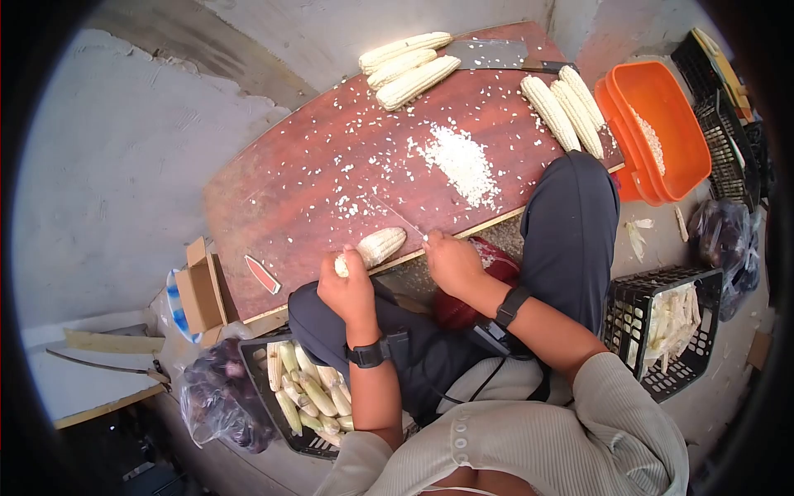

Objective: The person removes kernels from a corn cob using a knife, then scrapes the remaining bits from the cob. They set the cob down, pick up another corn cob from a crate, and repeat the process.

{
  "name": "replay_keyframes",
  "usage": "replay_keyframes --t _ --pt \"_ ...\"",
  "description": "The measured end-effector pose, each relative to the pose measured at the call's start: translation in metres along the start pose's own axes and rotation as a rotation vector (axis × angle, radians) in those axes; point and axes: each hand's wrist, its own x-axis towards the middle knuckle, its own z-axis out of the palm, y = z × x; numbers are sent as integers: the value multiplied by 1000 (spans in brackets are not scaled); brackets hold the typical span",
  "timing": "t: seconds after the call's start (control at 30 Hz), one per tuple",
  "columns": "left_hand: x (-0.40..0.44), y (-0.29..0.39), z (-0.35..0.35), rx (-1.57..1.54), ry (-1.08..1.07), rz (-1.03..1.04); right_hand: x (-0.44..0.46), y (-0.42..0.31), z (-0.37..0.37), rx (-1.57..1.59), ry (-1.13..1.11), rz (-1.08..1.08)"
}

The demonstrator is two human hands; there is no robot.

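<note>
My left hand (347, 288) is closed around one end of a white ear of corn (384, 245), whose other end points right, just over the near edge of the red-brown table (306, 190). In my closed right hand (455, 263) is a thin knife (402, 217), seen nearly edge-on. Its blade reaches up and left over the tabletop, apart from the corn; the handle is hidden by my fingers. Beyond the blade lies a heap of loose white kernels (465, 165), with more scattered around it.
Several ears (418, 83) lie at the table's far edge beside a cleaver (492, 54); other ears (562, 109) lie right. An orange bin (691, 157) holds kernels. Crates of corn (248, 364) and husks (620, 322) flank my legs. A red-white pointed object (262, 274) lies left.
</note>
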Motion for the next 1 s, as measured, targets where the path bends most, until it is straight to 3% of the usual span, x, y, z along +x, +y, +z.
replay_keyframes --t 0.1,0.33,0.43,0.73,1.0 --pt "1 0 -1 -16 21 -36 -10 -1 -16 3 137 -95" --pt "0 -4 -3 98 -57 117 -35 -20 -32 -93 -32 -60" --pt "0 3 -8 116 -132 -27 -34 -17 -20 -65 -10 -81" --pt "3 3 -3 89 -44 89 -9 -9 7 -134 42 -151" --pt "0 7 -4 138 -43 69 22 -12 8 -54 -104 -49"
